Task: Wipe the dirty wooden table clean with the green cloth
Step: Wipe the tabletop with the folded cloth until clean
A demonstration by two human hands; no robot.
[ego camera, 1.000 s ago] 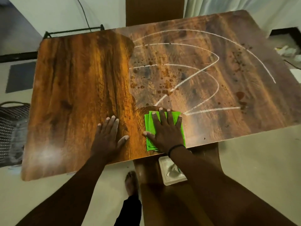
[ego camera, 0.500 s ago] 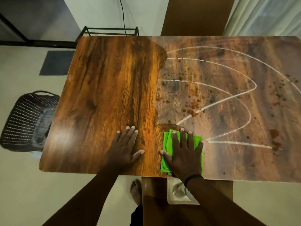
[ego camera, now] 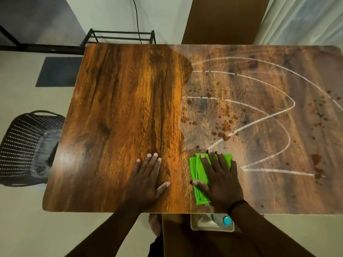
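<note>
The wooden table (ego camera: 118, 112) fills the view. Its left half is glossy and free of marks. Its right half is dull, with white chalk lines (ego camera: 259, 123) and brown spatter spots (ego camera: 224, 127). A folded green cloth (ego camera: 199, 175) lies near the front edge at the boundary between the two halves. My right hand (ego camera: 222, 180) lies flat on top of the cloth, fingers spread, pressing it down. Left of it, my left hand (ego camera: 146, 180) rests palm-down on the bare wood, holding nothing.
A black woven basket (ego camera: 22, 147) stands on the floor at the left. A white tray (ego camera: 211, 224) with a teal-capped bottle (ego camera: 226, 220) sits below the table's front edge. A black metal rack (ego camera: 120, 37) and a dark mat (ego camera: 59, 71) lie beyond the far-left corner.
The camera view swung left and tilted, so the table appears squarer. Both hands and the cloth stay in about the same spot on the table near the front edge.
</note>
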